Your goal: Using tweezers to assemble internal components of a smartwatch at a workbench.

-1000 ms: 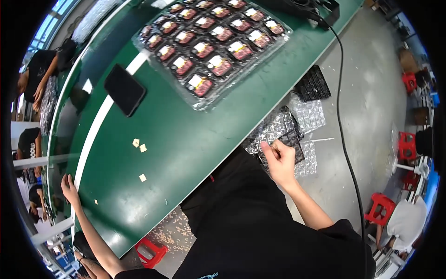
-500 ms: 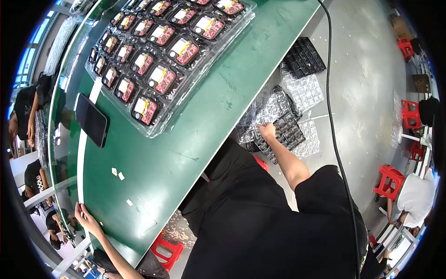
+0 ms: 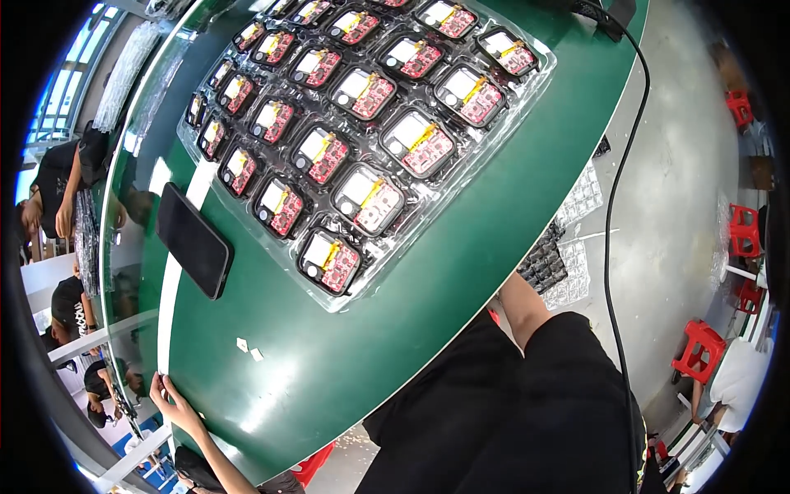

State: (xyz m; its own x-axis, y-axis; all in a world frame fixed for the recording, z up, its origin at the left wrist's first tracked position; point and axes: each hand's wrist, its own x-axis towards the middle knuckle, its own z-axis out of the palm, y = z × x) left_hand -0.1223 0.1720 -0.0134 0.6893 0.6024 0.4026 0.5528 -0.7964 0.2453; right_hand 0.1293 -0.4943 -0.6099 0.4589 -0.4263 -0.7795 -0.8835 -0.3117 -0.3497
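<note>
My left hand (image 3: 181, 412) rests at the white line on the green tabletop, its fingers apart and nothing visible in them. My right forearm (image 3: 523, 309) reaches beneath the table edge, and the hand itself is hidden there. Close to that arm, a black plastic tray (image 3: 545, 262) lies low beside the table, partly covered by its edge. On the tabletop, a clear blister tray (image 3: 374, 262) holds several black square casings (image 3: 329, 259), each showing a red circuit board, a white block and yellow tape.
A dark phone (image 3: 193, 240) and small pale scraps (image 3: 249, 349) lie on the green table (image 3: 329, 370). A black cable (image 3: 611, 239) hangs down past its right side. Clear trays (image 3: 580, 193) lie on the floor. Red stools (image 3: 699, 350) and people are farther away.
My view has shifted, so the table covers more of the floor trays. My right hand, earlier visible gripping the trays, is now hidden by the table edge. The left hand stays at the white line.
</note>
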